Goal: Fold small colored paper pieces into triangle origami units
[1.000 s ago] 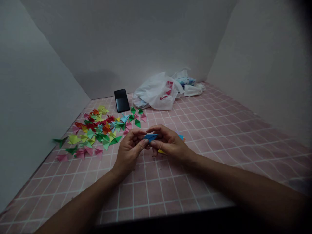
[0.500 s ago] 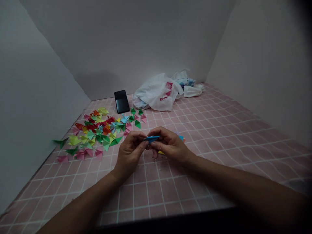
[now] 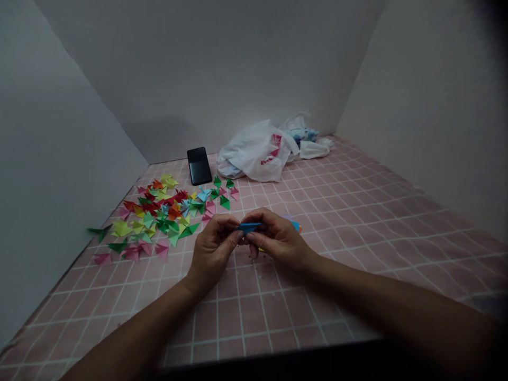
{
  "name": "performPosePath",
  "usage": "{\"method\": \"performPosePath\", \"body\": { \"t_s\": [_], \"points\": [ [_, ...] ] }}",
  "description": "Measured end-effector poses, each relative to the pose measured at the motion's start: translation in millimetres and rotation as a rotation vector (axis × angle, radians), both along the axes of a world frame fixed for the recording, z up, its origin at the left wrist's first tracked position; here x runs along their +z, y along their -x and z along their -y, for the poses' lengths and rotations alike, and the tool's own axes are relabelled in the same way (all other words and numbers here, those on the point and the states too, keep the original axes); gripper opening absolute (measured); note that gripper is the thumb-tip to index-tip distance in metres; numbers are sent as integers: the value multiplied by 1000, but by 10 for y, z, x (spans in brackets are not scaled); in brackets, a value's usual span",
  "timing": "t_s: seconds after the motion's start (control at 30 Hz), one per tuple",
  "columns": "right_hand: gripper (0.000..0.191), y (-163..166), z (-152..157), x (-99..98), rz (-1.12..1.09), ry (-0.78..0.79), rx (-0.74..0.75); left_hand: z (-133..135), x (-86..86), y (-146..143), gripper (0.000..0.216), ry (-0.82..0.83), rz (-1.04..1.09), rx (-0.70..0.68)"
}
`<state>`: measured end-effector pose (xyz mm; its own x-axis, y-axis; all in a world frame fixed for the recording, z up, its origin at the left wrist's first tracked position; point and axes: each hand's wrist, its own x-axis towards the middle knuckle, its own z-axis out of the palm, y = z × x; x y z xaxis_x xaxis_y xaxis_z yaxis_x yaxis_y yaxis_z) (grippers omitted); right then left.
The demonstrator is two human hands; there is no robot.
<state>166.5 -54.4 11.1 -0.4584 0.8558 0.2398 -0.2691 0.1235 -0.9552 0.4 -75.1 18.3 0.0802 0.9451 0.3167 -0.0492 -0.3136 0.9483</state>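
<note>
A small folded piece of blue paper [image 3: 248,227] is pinched between my two hands, above the pink checked cloth. My left hand [image 3: 216,246] grips its left end between thumb and fingers. On the other end, my right hand [image 3: 280,238] is closed with its thumb below and fingers behind. The fingers hide part of the paper. Behind my right hand, some coloured paper [image 3: 296,226] shows blue and orange edges, mostly covered by the hand. A bit of yellow also peeks out under that hand.
Many small folded paper pieces [image 3: 159,203] in several colours spread over the left of the cloth [image 3: 238,317]. A dark phone [image 3: 199,166] leans at the back. White plastic bags [image 3: 257,151] lie against the back wall. Walls [image 3: 59,159] enclose the left, back and right.
The hands keep their pinch on the blue paper with hardly any movement. The whole view has shifted very slightly.
</note>
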Motion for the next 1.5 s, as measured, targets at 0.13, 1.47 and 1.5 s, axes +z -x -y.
{"method": "performPosePath", "body": {
  "t_s": [0.13,1.47,1.5],
  "points": [
    [20,0,7,2,0,0,0,3,13,10,9,1,-38,11],
    [25,-16,-26,26,215,55,-33,-16,-46,-13,20,447,148,-153],
    [26,-18,-30,27,207,82,-23,-19,-41,-9,21,445,119,-135]
  ]
}}
